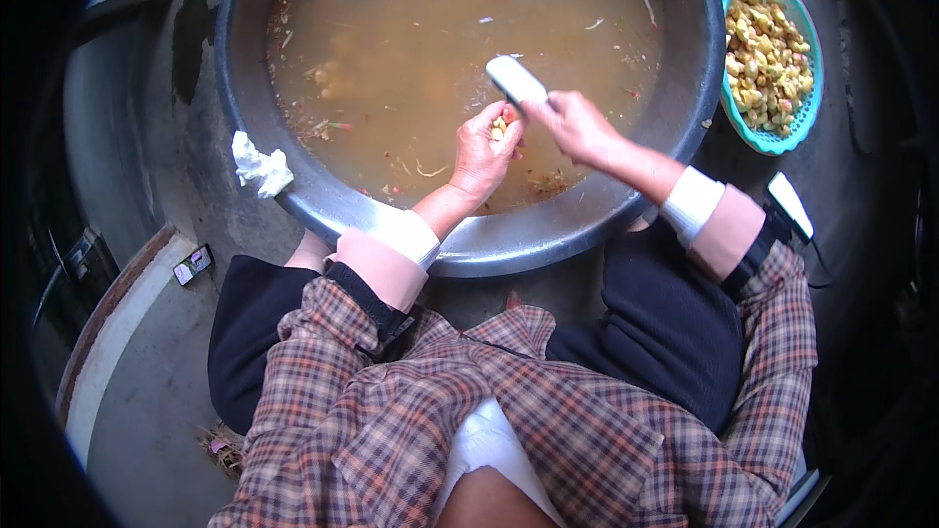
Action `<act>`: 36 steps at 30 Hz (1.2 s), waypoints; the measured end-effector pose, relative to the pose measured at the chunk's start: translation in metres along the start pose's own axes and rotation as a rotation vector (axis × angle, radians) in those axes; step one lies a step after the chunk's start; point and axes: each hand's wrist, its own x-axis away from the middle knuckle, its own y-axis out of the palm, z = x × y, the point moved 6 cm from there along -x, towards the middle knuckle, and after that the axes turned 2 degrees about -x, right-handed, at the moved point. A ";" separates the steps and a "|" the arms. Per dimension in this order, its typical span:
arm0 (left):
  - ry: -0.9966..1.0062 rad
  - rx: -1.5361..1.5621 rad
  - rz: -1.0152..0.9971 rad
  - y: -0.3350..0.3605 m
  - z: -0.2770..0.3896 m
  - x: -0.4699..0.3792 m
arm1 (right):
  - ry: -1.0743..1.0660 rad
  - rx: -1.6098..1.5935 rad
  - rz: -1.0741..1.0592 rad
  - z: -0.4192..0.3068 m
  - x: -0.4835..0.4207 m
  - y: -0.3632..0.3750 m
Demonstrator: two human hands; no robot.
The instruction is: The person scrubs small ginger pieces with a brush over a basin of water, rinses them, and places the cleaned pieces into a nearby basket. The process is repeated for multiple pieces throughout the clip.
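Over the murky brown water in a large metal basin (506, 238), my left hand (480, 150) grips a small yellowish ginger-like root (499, 126) with pink tips. My fingers cover part of the root. In my right hand (583, 128) is a white-backed brush (517, 81), its head angled up and to the left, close above the root. The underside of the brush is hidden, and whether it touches the root I cannot tell. Pink and pale scraps float on the water, and a cluster of pale roots (323, 79) shows dimly at the left.
A turquoise plastic basket (816, 81) heaped with similar roots (766, 59) stands right of the basin. Crumpled white material (262, 165) hangs on the basin's left rim. A phone (192, 265) lies at the left, and a white-topped object (791, 205) is beside my right forearm.
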 end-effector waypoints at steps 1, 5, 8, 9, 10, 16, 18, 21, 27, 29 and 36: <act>0.020 0.005 -0.026 0.004 0.002 0.000 | 0.077 -0.057 0.047 0.002 -0.003 -0.005; 0.026 0.014 0.100 -0.009 0.006 -0.007 | -0.074 -0.065 0.033 -0.001 0.009 0.010; -0.041 -0.141 -0.048 0.009 0.003 0.001 | 0.038 -0.102 0.003 0.026 -0.007 0.008; 0.143 -0.283 -0.146 0.019 0.014 0.006 | 0.067 -0.144 0.037 0.035 -0.017 -0.001; 0.146 -0.154 -0.133 0.020 0.017 0.007 | 0.124 -0.083 0.067 0.046 -0.024 -0.008; -0.042 0.201 -0.053 -0.004 0.013 -0.005 | 0.214 -0.065 0.105 0.052 -0.021 -0.038; -0.073 0.272 -0.035 -0.008 0.010 -0.011 | 0.078 -0.128 0.062 0.030 -0.004 -0.026; -0.041 0.129 0.045 -0.011 0.014 -0.011 | -0.158 -0.023 -0.015 0.000 0.015 0.001; 0.022 0.095 -0.130 0.012 0.035 0.007 | 0.078 -0.139 0.092 0.024 -0.017 -0.037; -0.072 0.360 -0.131 0.009 0.034 0.002 | 0.041 -0.338 0.044 0.029 -0.014 -0.037; -0.268 0.497 -0.067 -0.006 0.020 -0.003 | 0.003 -0.517 -0.031 0.028 0.003 -0.016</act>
